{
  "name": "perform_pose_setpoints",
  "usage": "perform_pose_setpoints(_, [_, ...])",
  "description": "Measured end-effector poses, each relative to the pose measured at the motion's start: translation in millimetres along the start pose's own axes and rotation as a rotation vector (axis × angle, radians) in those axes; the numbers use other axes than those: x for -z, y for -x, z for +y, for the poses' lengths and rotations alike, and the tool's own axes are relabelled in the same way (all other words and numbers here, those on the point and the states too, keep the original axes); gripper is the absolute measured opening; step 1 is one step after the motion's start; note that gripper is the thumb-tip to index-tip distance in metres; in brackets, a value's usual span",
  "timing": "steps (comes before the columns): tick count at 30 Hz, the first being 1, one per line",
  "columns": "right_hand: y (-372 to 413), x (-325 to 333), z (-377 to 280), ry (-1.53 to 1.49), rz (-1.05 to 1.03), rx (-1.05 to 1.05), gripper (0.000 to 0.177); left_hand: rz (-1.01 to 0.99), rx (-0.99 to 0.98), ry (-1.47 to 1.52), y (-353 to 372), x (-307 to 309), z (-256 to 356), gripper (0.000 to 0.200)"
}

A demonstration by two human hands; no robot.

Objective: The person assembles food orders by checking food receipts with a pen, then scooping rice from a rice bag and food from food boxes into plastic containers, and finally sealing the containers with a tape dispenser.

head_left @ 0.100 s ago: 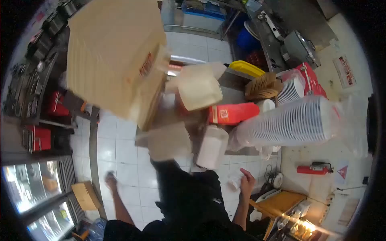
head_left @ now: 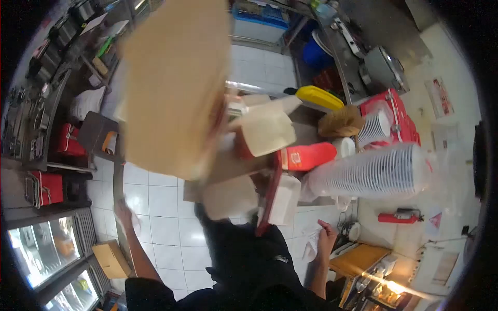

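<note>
My left hand (head_left: 123, 213) hangs low at the left, over the tiled floor. Its fingers are blurred; a pale, thin patch shows beside them, too smeared to name. At the right, my right hand (head_left: 326, 239) is closed on a crumpled thin white sheet (head_left: 310, 243), paper or plastic, which hangs down from the fingers. Both hands are apart from the counter. Between them and farther forward stand cream food boxes (head_left: 268, 133), a pale carton (head_left: 231, 197) and a white tray-like box (head_left: 285, 199).
A large blurred brown cardboard stack (head_left: 174, 88) rises close in front. A sleeve of stacked cups (head_left: 368, 173), a red box (head_left: 307, 156) and a yellow item (head_left: 319, 97) are on the counter. Glass-door fridges (head_left: 44, 243) stand left, a lit warmer (head_left: 391, 293) right.
The view has shifted slightly. My left hand has moved outward to the left and forward. My right hand has moved a little right, still with the white sheet.
</note>
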State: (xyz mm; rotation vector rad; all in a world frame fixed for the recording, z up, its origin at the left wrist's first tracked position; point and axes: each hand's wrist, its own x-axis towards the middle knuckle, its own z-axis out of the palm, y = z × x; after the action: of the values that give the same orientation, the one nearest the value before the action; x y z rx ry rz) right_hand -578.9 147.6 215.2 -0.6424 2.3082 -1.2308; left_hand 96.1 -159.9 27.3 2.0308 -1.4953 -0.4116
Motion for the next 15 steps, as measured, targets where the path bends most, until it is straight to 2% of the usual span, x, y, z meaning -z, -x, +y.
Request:
perform_pose_setpoints(1, [-6.8,-0.5,-28.9,0.146,0.038,0.047,0.038,0.007,-0.174,-0.13,-35.8,-19.4,9.5,0.033])
perform_pose_setpoints(2, [-13.5,4.8,-55.4,0.311,0.059,0.096,0.037,0.095,-0.229,0.329,-49.1,-65.2,10.9,0.039])
perform_pose_setpoints(3, [-21.6,4.3,-71.4,0.431,0.049,0.137,0.038,-0.005,-0.263,0.516,-71.7,-85.2,51.3,0.04])
perform_pose_setpoints(4, [-29.5,8.4,-84.3,0.566,0.044,0.185,0.038,0.04,-0.13,0.583,-62.8,-89.0,114.4,0.038])
perform_pose_setpoints(5, [-46.6,6.5,-87.1,0.72,0.057,0.398,0.037,0.024,-0.144,0.538,-69.8,-112.7,145.2,0.036])
perform_pose_setpoints(6, [-53.9,-12.3,-105.5,0.737,0.047,0.424,0.037,-0.007,-0.172,0.485,-77.1,-128.0,169.1,0.035])
perform_pose_setpoints(7, [-61.1,-25.9,-123.7,0.767,0.047,0.403,0.036,-0.054,-0.085,0.834,-74.3,-143.0,193.3,0.038])
perform_pose_setpoints(9, [-62.6,-53.1,-162.9,0.868,0.054,0.299,0.032,-0.152,0.055,1.031,-75.6,-172.9,208.0,0.036])
perform_pose_setpoints(11, [-73.7,-52.4,-188.9,0.899,0.017,0.403,0.029,-0.27,-0.026,1.071,-62.4,-165.7,240.9,0.034])
perform_pose_setpoints(12, [-87.5,-58.9,-196.0,0.837,0.005,0.662,0.03,-0.342,-0.087,1.054,-55.8,-165.8,249.0,0.036])
perform_pose_setpoints(13, [-96.5,-62.1,-224.8,0.869,0.044,0.681,0.034,-0.409,-0.145,1.002,-47.9,-159.9,259.9,0.035])
perform_pose_setpoints(14, [-102.3,-82.3,-259.8,0.943,0.079,0.609,0.036,-0.479,-0.175,0.97,-41.0,-162.5,259.8,0.035])
perform_pose_setpoints(15, [-118.6,-95.7,-294.6,0.852,0.094,0.787,0.03,-0.547,-0.185,0.9,-29.2,-159.1,259.9,0.035])
